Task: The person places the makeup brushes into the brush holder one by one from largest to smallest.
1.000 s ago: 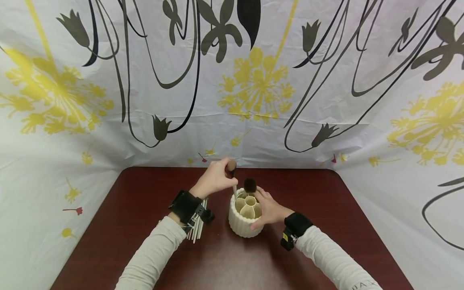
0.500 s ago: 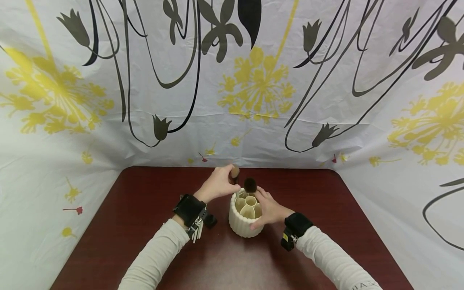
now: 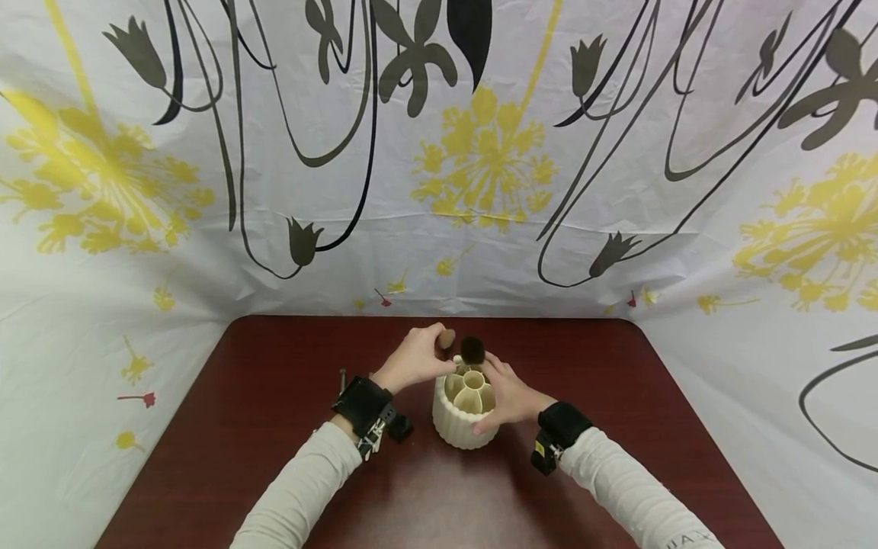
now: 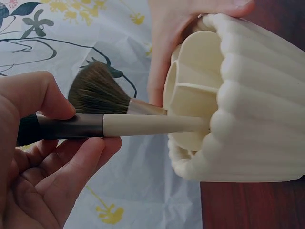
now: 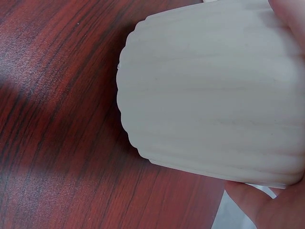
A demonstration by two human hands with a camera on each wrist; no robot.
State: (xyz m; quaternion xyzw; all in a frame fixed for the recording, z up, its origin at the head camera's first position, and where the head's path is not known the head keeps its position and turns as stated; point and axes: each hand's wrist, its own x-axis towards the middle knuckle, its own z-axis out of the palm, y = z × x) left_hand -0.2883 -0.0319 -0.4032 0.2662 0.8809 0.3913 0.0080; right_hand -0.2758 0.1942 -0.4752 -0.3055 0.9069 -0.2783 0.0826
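My left hand [image 3: 414,358] pinches a makeup brush [image 4: 143,125] by its dark ferrule, between thumb and fingers. The brush's cream handle points down into a compartment of a ribbed cream brush holder [image 3: 458,427]; its tip is inside the rim in the left wrist view. A second makeup brush [image 4: 97,90], with dark fluffy bristles, stands in another compartment at the back. My right hand [image 3: 511,393] grips the holder's rim from the right, thumb on the near side. In the right wrist view the holder's ribbed wall [image 5: 209,90] fills most of the picture.
On the dark red wooden table [image 3: 274,427], more brushes lie left of the holder, mostly hidden under my left wrist; one dark tip [image 3: 342,375] shows. A white cloth [image 3: 480,267] with printed flowers hangs behind the table's far edge.
My left hand has moved down and slightly right, lowering the brush handle deeper into the holder. My right hand and the holder have stayed in place.
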